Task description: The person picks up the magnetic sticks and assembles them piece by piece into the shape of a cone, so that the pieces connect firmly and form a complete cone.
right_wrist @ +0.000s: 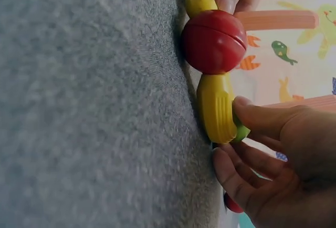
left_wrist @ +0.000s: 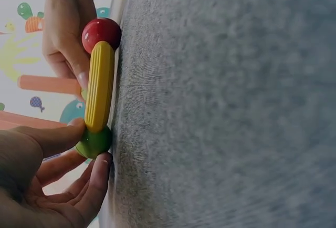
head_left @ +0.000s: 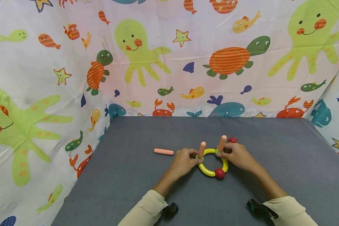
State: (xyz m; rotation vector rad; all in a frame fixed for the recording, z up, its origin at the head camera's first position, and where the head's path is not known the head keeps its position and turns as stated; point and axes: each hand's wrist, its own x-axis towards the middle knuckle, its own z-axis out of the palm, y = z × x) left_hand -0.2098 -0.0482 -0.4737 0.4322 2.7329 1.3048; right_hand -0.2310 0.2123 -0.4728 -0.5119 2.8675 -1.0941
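Observation:
A ring of curved yellow rods, joined by green balls and a red ball, lies on the grey table. Two peach-coloured ribbed sticks stand up from it, a left stick and a right stick. My left hand pinches the left green ball between thumb and fingers. With thumb and fingertips, my right hand grips the other green ball, partly hidden behind a yellow rod.
A loose peach stick lies on the grey table, left of the ring. Another red ball sits just behind my right hand. A printed sea-animal cloth hangs along the table's back and sides.

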